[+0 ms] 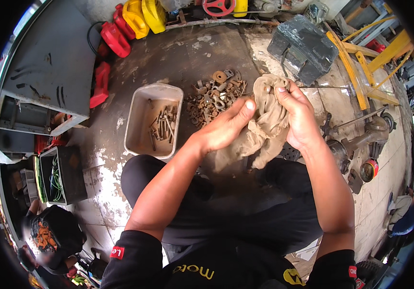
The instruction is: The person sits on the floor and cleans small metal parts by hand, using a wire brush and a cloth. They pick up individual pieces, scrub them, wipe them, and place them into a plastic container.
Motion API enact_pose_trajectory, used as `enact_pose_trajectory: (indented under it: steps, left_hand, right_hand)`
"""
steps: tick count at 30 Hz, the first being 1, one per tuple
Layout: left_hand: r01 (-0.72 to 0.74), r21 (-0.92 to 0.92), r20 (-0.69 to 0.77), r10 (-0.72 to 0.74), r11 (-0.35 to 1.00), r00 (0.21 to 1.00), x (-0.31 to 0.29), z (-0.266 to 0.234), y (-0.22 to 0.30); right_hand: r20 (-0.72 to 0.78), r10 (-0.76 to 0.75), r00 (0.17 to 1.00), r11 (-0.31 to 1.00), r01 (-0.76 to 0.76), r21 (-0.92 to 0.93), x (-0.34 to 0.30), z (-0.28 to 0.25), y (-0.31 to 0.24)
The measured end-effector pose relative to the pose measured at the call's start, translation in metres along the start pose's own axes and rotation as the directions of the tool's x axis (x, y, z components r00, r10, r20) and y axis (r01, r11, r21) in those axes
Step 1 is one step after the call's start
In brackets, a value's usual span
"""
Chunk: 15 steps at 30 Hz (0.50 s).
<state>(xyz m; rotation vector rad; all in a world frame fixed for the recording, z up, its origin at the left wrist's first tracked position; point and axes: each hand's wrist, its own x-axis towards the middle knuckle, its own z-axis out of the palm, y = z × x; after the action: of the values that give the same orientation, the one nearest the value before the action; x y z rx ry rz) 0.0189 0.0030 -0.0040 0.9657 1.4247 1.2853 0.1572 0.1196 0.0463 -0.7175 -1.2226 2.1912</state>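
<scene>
A crumpled beige rag (267,120) hangs between my two hands, its loose ends falling toward my knees. My right hand (297,113) grips its upper part, with the thumb pressed on the folds. A small metal end (267,89) shows in the cloth there; what it belongs to is hidden. My left hand (224,126) is closed at the rag's left side, thumb up, its fingertips mostly covered. Beyond my hands lies a heap of rusty nuts, washers and other small metal parts (212,98). To its left, a worn grey plastic tub (129,123) contains several bolts (162,126).
Red jerrycans (115,39) and yellow jerrycans (137,19) line the back left beside a grey metal cabinet (48,62). A black case (303,45) and yellow frame (356,72) stand back right. An axle-like part (361,139) and a can (369,170) lie right. Another person (53,236) is lower left.
</scene>
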Motion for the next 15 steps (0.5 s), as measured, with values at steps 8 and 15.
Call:
enact_pose_trajectory:
  steps: [8,15]
  left_hand:
    - [0.050,-0.689,-0.040,-0.107,0.723,0.993,0.008,-0.012,0.018]
    - [-0.319,-0.062,-0.141,0.308,0.946,0.941,0.001,0.001,-0.006]
  right_hand:
    - [0.186,-0.252,0.950,0.786,0.313,-0.533,0.004,-0.016,0.004]
    - [0.226,-0.264,0.938,0.772,0.346,-0.534,0.000,0.000,0.016]
